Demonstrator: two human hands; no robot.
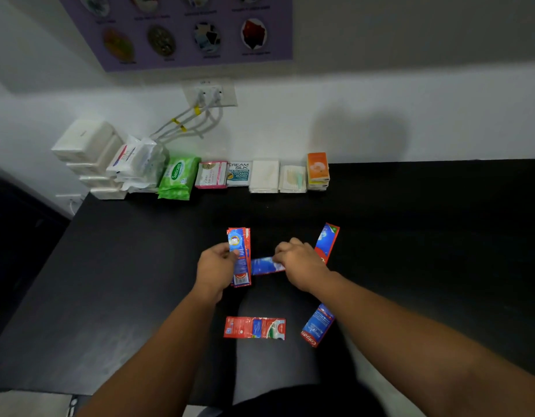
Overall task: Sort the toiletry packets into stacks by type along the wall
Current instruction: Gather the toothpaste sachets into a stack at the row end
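Gripping a small stack of toothpaste sachets [240, 260] over the black table [125, 281], the left hand [216, 266] has its fingers and thumb curled round the stack's middle. The right hand [301, 263] pinches the end of one blue sachet [264, 265], which lies just beside the stack. Three loose sachets lie nearby: far sachet [329, 240], side sachet [317, 325], near sachet [254, 327]. Sorted stacks line the wall: white boxes [82, 145], wipes packs [137, 161], green pack [177, 179], pink sachets [211, 175], Cream Silk sachets [238, 174], white packets [264, 176], orange packets [318, 171].
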